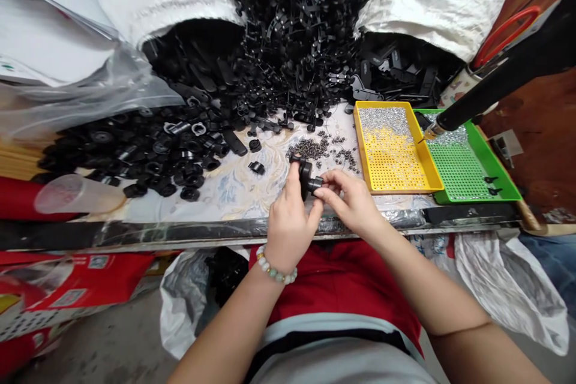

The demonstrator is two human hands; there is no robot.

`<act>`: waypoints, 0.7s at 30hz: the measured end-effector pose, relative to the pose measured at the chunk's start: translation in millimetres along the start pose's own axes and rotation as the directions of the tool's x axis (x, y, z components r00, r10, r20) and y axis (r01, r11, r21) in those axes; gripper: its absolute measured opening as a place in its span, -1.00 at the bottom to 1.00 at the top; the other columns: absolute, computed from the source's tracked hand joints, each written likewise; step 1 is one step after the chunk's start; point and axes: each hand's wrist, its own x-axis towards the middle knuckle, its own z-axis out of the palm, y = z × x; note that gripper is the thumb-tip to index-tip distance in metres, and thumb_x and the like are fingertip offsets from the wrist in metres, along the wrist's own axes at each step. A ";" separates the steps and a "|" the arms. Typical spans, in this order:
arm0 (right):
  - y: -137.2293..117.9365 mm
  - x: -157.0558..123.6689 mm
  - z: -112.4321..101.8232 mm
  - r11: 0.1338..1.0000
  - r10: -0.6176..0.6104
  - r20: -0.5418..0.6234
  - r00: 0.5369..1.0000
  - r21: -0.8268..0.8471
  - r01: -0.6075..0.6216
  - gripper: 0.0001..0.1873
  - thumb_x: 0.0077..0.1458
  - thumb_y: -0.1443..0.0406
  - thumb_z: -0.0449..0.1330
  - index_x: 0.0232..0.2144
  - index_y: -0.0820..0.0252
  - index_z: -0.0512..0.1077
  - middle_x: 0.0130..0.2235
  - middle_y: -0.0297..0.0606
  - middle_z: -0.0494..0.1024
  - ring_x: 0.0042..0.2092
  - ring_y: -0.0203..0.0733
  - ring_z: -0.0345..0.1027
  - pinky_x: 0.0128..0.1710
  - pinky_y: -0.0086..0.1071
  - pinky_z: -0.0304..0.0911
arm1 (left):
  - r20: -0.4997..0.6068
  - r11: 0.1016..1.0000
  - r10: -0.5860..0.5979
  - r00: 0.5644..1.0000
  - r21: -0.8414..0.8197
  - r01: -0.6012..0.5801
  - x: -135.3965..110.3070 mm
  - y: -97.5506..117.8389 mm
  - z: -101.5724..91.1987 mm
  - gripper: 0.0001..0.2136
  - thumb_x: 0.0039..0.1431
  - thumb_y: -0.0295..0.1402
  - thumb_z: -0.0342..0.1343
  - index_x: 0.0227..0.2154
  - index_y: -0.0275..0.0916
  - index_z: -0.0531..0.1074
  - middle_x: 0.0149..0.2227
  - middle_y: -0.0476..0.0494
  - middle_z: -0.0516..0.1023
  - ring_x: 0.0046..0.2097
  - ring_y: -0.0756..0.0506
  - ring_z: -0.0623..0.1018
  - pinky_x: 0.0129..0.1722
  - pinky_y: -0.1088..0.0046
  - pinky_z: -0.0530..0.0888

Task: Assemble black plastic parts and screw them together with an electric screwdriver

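Observation:
My left hand (pixel 288 219) is closed round a small black plastic part (pixel 306 175), held just above the table's front edge (pixel 202 231). My right hand (pixel 353 198) pinches a smaller black piece (pixel 315 182) against that same part, fingertips pressed together. A bead bracelet (pixel 276 271) circles my left wrist. Just behind the hands lies a scatter of tiny dark screws (pixel 310 148) on the patterned tabletop.
Heaps of black plastic parts (pixel 288 42) spill from white sacks at the back, with round black caps (pixel 148 153) on the left. A yellow tray (pixel 396 150) and a green tray (pixel 468 168) of small screws sit on the right, under a hanging black screwdriver (pixel 499 81). A plastic bag (pixel 193 294) hangs below the table.

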 end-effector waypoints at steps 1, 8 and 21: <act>-0.4 -1.0 1.1 1.000 0.018 0.000 1.000 0.000 -0.018 -0.81 0.11 0.17 0.13 -0.32 0.20 0.34 -0.41 -0.32 0.42 -0.39 -0.31 0.27 -0.36 -0.43 0.21 | -0.007 1.000 -0.005 1.000 0.025 0.005 0.1 -0.1 0.3 -0.32 0.09 -0.33 0.06 0.24 -0.37 -0.05 0.13 -0.41 0.35 -0.01 -0.26 0.51 -0.05 0.28 0.44; -4.2 -6.9 -3.9 0.985 0.109 0.046 0.993 -0.142 -0.102 -0.81 0.13 0.19 0.11 -0.35 0.22 0.34 -0.41 -0.28 0.43 -0.39 -0.27 0.27 -0.37 -0.40 0.17 | 0.047 0.998 -0.011 0.999 0.061 0.008 2.9 0.6 8.0 -0.34 0.07 -0.32 0.08 0.22 -0.38 0.02 0.04 -0.40 0.44 -0.09 -0.27 0.55 -0.11 0.24 0.46; 9.8 -14.4 -14.2 0.954 -0.214 0.059 0.975 -0.201 0.221 -0.76 0.19 0.30 0.03 -0.09 0.26 0.27 -0.19 -0.08 0.39 -0.17 -0.17 0.30 -0.17 -0.29 0.31 | 0.213 0.964 -0.022 0.977 -0.254 0.077 2.3 0.3 12.0 -0.27 0.04 -0.42 0.05 0.28 -0.33 -0.09 0.09 -0.39 0.39 -0.07 -0.20 0.52 -0.06 0.25 0.46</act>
